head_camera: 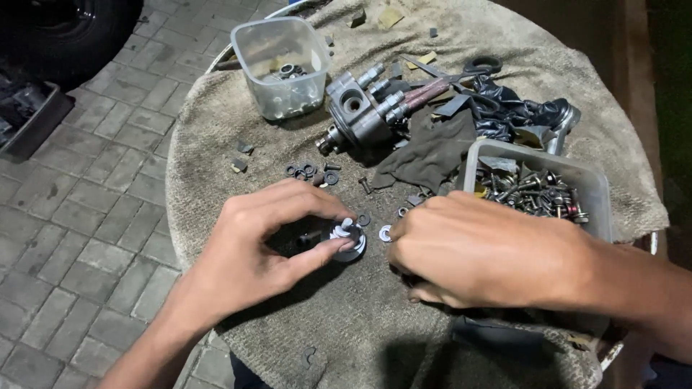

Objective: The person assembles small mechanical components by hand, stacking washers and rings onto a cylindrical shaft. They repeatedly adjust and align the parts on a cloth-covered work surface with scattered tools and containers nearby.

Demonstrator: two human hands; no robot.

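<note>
Small metal part (pixel 348 240) with stud pinched between left hand (pixel 263 245) thumb and fingers, on cloth-covered table (pixel 216 130). Right hand (pixel 476 252) curled, fingertips hidden, beside washer (pixel 386 233). Assembly step judged; careful washer alignment required.

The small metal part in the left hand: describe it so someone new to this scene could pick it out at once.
On the cloth-covered round table, look between the two hands, just below the scattered dark washers. The left hand pinches a small metal part: a pale round disc with a short stud standing up from its middle. Unlike the flat loose washers nearby, it is raised, and fingers grip it.
</note>
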